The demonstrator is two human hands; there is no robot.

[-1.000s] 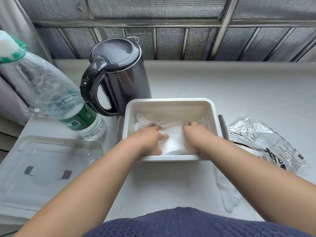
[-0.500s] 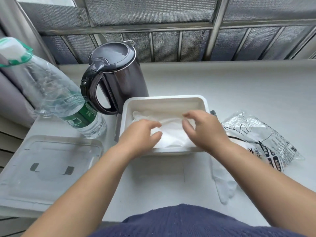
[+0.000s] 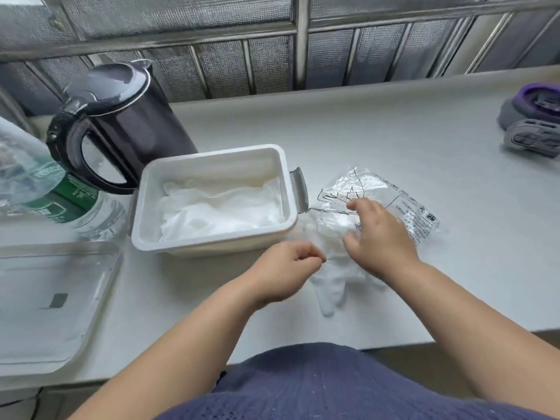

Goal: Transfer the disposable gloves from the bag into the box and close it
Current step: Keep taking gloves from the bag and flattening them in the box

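This looks like a home: a pale grey countertop [image 3: 378, 125] runs under a window of textured glass panes in metal bars [image 3: 298, 40]. On it stand a dark electric kettle with a loop handle [image 3: 130, 122], a clear plastic water bottle with a green label [image 3: 63, 195] and a white rectangular plastic storage box [image 3: 212, 245], all pointing to a domestic kitchen corner.

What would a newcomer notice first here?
The open white box at centre, with white gloves heaped inside, catches the eye first. Right of it, the right hand is spread over a crinkled clear bag and a loose glove on the counter. A black kettle stands behind the box's left end.
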